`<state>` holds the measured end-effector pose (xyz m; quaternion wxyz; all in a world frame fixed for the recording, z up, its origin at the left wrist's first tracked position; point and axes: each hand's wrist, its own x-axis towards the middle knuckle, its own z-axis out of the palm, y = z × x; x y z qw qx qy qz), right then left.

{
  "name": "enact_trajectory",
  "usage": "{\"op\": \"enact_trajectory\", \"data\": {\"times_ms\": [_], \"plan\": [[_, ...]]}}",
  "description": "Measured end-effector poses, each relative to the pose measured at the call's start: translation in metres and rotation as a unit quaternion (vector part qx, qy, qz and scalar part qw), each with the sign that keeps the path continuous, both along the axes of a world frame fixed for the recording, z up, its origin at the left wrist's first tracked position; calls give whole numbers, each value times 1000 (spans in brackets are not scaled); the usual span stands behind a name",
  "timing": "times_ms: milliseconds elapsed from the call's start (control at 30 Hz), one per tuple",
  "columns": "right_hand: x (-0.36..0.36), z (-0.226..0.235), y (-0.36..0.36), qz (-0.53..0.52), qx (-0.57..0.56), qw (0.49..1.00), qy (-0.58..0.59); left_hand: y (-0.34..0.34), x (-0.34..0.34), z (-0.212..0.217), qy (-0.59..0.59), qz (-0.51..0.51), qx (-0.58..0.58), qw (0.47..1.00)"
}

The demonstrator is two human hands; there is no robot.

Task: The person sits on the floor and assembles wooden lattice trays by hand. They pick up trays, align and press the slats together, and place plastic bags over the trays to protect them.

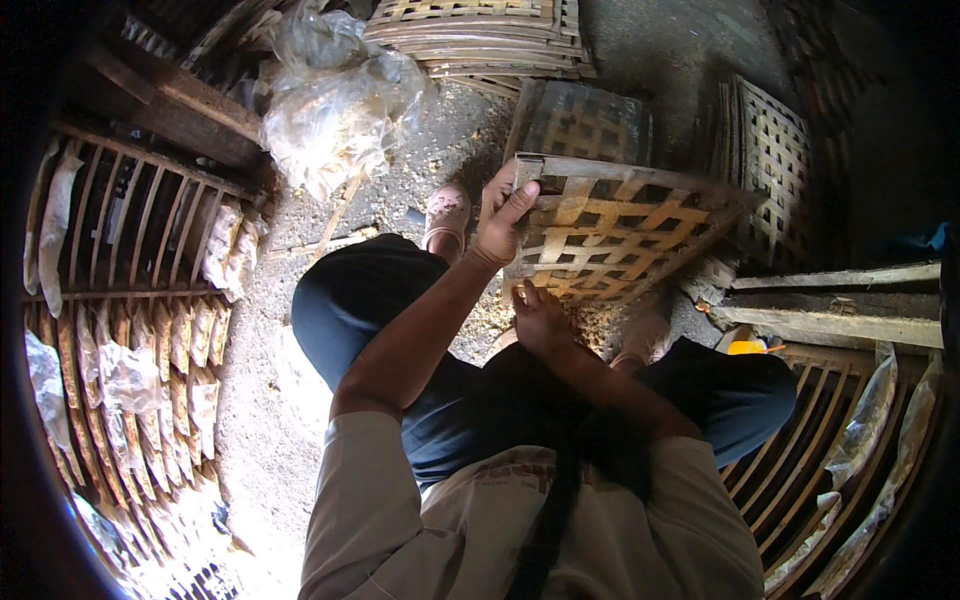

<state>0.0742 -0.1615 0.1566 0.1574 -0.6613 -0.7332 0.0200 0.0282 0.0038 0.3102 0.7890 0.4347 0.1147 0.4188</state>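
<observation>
A woven bamboo tray point(625, 220) with a wooden rim stands tilted in front of me, its lattice facing me. My left hand point(508, 210) is closed round its left upper edge, thumb on the near side. Lower down, my right hand point(542, 320) touches the lattice near the bottom left corner, fingers slightly bent and apart; nothing shows in it. Behind the held tray another woven panel point(590, 105) leans under what looks like a cloudy sheet. Pale crumbs point(595, 325) lie on the floor below the tray.
Stacked woven trays point(480, 45) lie ahead, and more trays point(775, 150) stand at the right. Crumpled clear plastic point(340, 110) sits at far left. Slatted racks point(130, 240) with wrapped slabs point(115, 375) line the left; another slatted rack point(800, 440) and wooden beams point(840, 300) flank my right.
</observation>
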Motion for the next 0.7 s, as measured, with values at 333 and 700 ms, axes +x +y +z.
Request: {"op": "enact_trajectory", "data": {"times_ms": [333, 700], "plan": [[9, 26, 8, -82, -22, 969, 234, -6, 5, 9, 13, 19, 29, 999], [1, 7, 8, -47, -143, 982, 116, -6, 3, 7, 11, 29, 17, 999]]}}
